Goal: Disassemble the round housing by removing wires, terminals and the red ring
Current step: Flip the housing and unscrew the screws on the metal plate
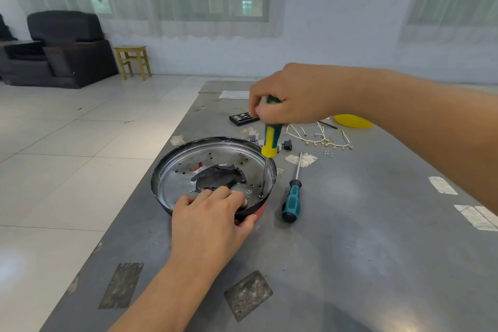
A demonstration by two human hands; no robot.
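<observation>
Right hand (293, 97) grips yellow-green screwdriver (270, 140) on a screw; left hand (213, 213) clasps round metal housing (172, 170). Next: steady unscrewing.

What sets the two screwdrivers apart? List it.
The yellow-green screwdriver stands nearly upright in the right hand, tip down inside the housing. The teal screwdriver lies flat on the table, untouched. The first has a yellow and green grip. The second has a teal and black one. Both have slim metal shafts.
</observation>
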